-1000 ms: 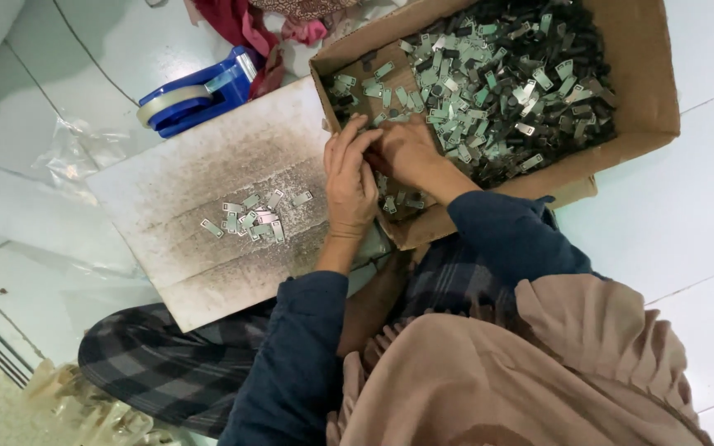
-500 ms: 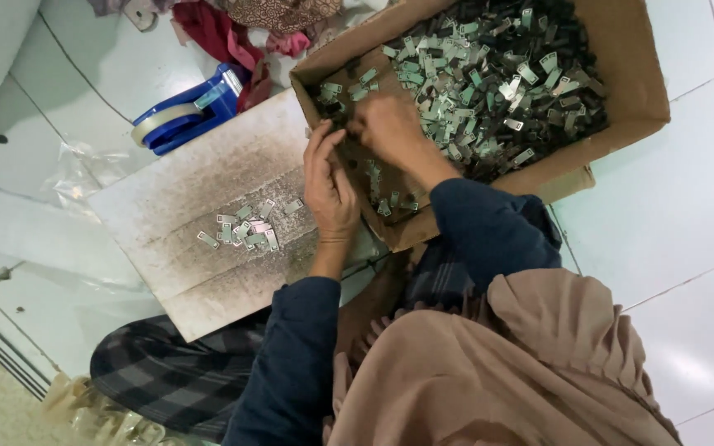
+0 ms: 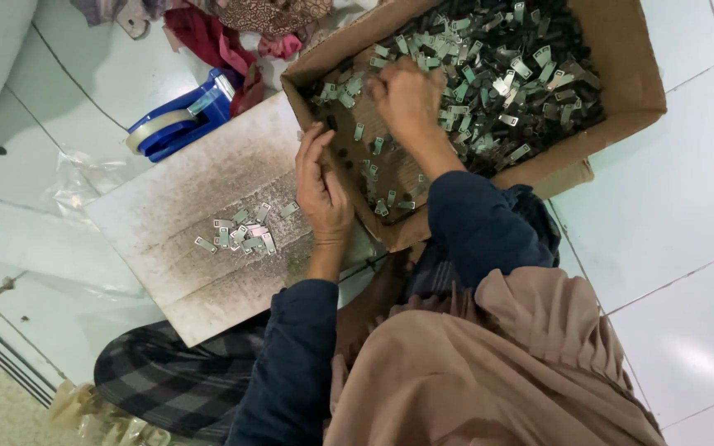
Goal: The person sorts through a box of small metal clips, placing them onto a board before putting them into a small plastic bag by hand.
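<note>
The right hand (image 3: 409, 97) reaches into the open brown cardboard box (image 3: 621, 78) and rests, fingers curled down, on the heap of small flat grey-green metal tags (image 3: 506, 74) that fills it; whether it grips any tag cannot be told, since its fingertips are buried in the pile. The left hand (image 3: 322, 188) hovers at the box's near left wall, fingers straight and pressed together, thumb tucked in; something may be pinched there, but it is too small to tell.

Just left of that hand lies a worn, speckled grey-white rectangular board (image 3: 208, 177), tilted against the box's left corner. A small cluster of sorted metal tags (image 3: 241, 233) sits near the board's middle, close to the left hand's wrist; the board's upper and lower ends are bare.

Beyond the board's far edge stands a blue tape dispenser with a clear roll (image 3: 177, 124), and behind it crumpled red and patterned cloth (image 3: 233, 33). Clear plastic wrapping (image 3: 84, 177) lies off the board's left edge. White floor tiles (image 3: 687, 231) stretch open to the right of the box.
</note>
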